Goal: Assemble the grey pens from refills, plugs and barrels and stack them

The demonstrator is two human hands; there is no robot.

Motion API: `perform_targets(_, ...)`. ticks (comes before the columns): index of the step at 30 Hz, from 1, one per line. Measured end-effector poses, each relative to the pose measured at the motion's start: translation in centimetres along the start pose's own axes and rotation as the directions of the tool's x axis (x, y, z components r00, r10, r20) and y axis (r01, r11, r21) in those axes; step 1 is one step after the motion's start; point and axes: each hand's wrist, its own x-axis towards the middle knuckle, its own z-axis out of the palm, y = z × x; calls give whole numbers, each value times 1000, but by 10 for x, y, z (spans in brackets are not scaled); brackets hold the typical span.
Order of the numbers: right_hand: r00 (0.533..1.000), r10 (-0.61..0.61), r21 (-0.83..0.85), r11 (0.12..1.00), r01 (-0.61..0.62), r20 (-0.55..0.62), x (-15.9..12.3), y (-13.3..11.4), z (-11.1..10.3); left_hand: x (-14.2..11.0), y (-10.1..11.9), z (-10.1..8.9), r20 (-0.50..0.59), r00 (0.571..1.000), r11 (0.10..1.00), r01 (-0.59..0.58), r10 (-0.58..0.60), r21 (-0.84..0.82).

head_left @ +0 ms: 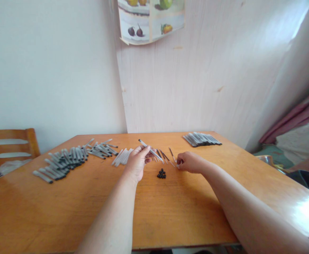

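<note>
My left hand (139,159) holds a pen (144,144) with a pale barrel, slanting down to the right. My right hand (188,162) is low over the table with thumb and finger pinched together; a small whitish bit shows at the fingertips, too small to name. Between the hands lie several thin dark pen refills (165,155) with pale ends. Just in front of them is a small heap of black pen caps (161,174). Several whitish pen barrels (121,157) lie side by side left of my left hand, partly hidden by it.
On the wooden table (157,215), a large pile of pens with dark ends (64,160) spreads on the left, with a looser group (103,150) beside it. A neat row of pens (200,139) lies at the back right. A wooden chair (8,146) stands left; the wall is behind.
</note>
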Motion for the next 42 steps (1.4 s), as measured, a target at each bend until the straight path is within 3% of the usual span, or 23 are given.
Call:
perform_targets(7, 1000, 12, -14, 1000, -13, -25, 0, -2, -4, -2, 2, 2, -17, 1000, 1000, 4, -4, -11)
perform_targets(15, 977, 21, 340, 939, 54, -211, -2, -16, -5, 2, 0, 1, -48, 999, 999, -3, 1, -35)
perform_targets(18, 978, 58, 568, 821, 67, -199, -2, -23, -5, 3, 0, 0, -70, 997, 999, -15, 12, -43)
perform_targets(22, 987, 118, 857, 514, 32, -108, -4, -30, -4, 2, 0, 0, -107, 994, 998, -24, 18, -54)
perform_targets(25, 998, 64, 965, 261, 9, -26, -6, -35, -2, 2, 2, 0, -131, 991, 995, -45, 33, -90)
perform_targets(28, 999, 6, 994, 101, -36, 35, -8, -41, -1, 2, 3, 1, -148, 988, 989, -58, 37, -138)
perform_targets(42, 1000, -19, 999, -30, -21, 20, -8, -52, 7, 1, 5, 3, -114, 993, 974, -40, 15, -222)
